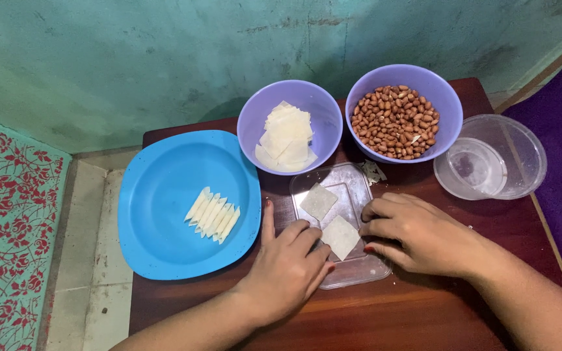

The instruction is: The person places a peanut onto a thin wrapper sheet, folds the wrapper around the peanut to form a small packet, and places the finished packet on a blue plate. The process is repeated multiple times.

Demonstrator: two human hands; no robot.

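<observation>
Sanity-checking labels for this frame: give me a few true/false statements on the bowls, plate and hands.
1. The right-hand purple bowl holds peanuts. True.
2. The blue plate is empty. False: a row of rolled wrappers lies on it.
3. Both hands, left hand and right hand, touch the dough square on the clear lid. True.
4. The clear round container is full of peanuts. False: it looks empty.
5. Two dough squares lie on the clear lid. True.

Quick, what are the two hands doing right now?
Left hand: fingers curled, touching the near square wrapper on the clear lid.
Right hand: fingers curled at the same wrapper's edge; a firm hold cannot be told.
</observation>
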